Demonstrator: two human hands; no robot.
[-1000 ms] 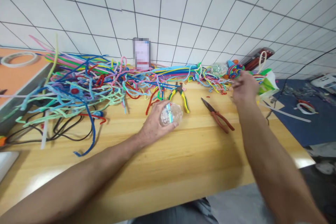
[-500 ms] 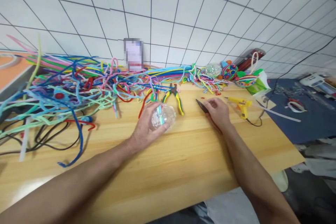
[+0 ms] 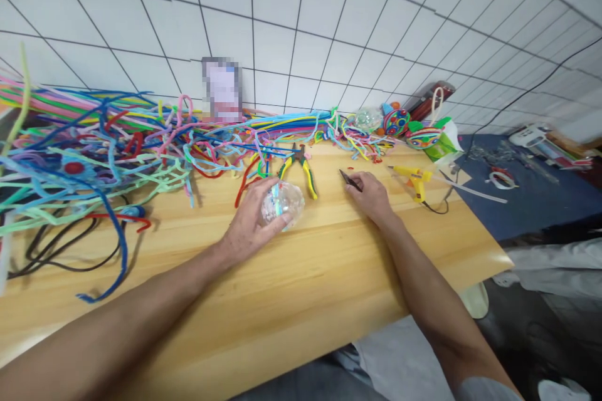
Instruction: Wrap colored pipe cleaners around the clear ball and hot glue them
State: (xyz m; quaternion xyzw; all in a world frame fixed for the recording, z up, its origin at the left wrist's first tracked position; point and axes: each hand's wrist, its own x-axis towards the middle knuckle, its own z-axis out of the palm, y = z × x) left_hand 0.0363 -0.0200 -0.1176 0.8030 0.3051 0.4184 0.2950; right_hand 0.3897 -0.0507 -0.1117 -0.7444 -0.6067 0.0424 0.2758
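My left hand is wrapped around the near-left side of a clear plastic ball with a shiny iridescent strip on it, low over the wooden table. My right hand is closed on a slim dark pointed tool. Its tip points away and to the left; its rear end is hidden by the hand, so I cannot tell its exact kind. Just behind the ball lie pliers with yellow and green handles, their legs spread. A yellow glue gun lies to the right of my right hand.
Tangled colourful pipe cleaners cover the table's left and back. A phone leans on the tiled wall. Another clear ball and a decorated colourful ball stand at the back right. Beyond the right edge is a dark blue surface.
The view has swung a little to the right, so things appear further left. My right hand has turned over the pointed tool, hiding its reddish rear part. The left hand keeps the ball.
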